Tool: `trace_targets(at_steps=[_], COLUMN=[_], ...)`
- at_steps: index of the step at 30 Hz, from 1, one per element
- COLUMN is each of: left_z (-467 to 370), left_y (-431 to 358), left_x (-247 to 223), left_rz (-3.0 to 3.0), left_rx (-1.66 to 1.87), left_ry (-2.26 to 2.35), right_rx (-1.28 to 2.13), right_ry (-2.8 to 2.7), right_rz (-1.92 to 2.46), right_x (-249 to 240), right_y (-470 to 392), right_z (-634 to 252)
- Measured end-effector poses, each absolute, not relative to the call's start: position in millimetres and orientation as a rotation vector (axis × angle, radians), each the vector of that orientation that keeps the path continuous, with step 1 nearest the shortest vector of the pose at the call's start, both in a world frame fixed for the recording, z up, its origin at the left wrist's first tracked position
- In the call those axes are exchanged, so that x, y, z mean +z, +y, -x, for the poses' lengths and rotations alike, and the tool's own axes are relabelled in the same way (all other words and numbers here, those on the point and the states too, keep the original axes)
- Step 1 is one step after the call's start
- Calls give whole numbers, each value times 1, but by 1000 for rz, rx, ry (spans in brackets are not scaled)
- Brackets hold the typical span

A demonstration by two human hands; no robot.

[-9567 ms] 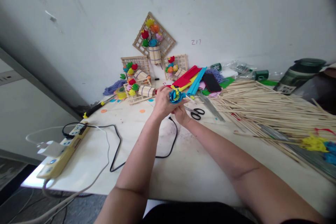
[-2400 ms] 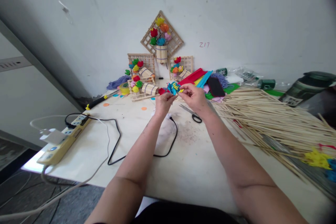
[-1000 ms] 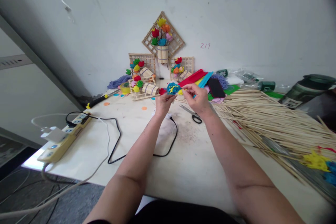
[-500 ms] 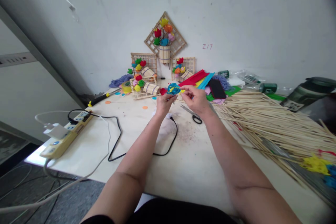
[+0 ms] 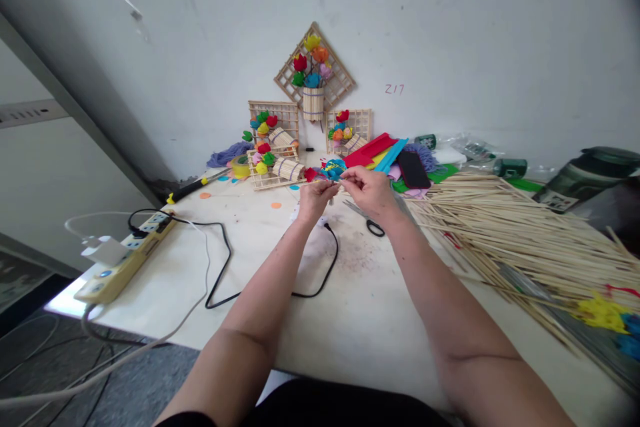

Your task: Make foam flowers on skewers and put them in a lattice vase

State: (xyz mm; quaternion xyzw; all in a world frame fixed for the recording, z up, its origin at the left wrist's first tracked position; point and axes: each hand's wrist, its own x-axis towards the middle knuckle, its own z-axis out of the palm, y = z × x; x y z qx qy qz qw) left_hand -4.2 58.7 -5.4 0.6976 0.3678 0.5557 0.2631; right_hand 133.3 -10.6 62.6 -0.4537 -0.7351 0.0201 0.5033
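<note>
Above the table my left hand (image 5: 315,201) is closed, thumb and fingers pinched together at the base of a blue craft flower (image 5: 336,167) with yellow strands on it. Part of that flower is behind the fingers. Close on its right, my right hand (image 5: 371,191) pinches with thumb and forefinger near the left fingertips; what is between them is too small to make out. Below the right wrist lie black-handled scissors (image 5: 375,227) on the table. A red flower (image 5: 310,175) shows just beyond the left hand.
Wooden lattice frames with colourful flowers, one a diamond lattice (image 5: 341,82), stand at the wall. Bamboo sticks (image 5: 510,227) cover the right side, near a phone (image 5: 414,170) and a dark bottle (image 5: 585,177). A power strip (image 5: 125,260) and black cable (image 5: 227,240) lie left.
The yellow piece at my right fingertips is no longer visible there. Both hands have shifted only slightly, and the right fingers are now lower, beside the left fingertips.
</note>
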Motion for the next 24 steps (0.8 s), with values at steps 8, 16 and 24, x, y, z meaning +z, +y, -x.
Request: trace_targets(at_steps=[8, 16, 24], left_z=[6, 5, 4], left_y=[57, 54, 57], left_x=[-4, -1, -3], left_rz=[-1907, -1941, -1700], left_rx=[1465, 1442, 1421], left_ry=[1040, 1091, 866], right_rx=[41, 32, 40], right_ry=[-1792, -1769, -1673], right_rz=[1117, 1133, 1039], right_x=[59, 57, 59], right_y=[-8, -7, -8], right_z=[-131, -128, -135])
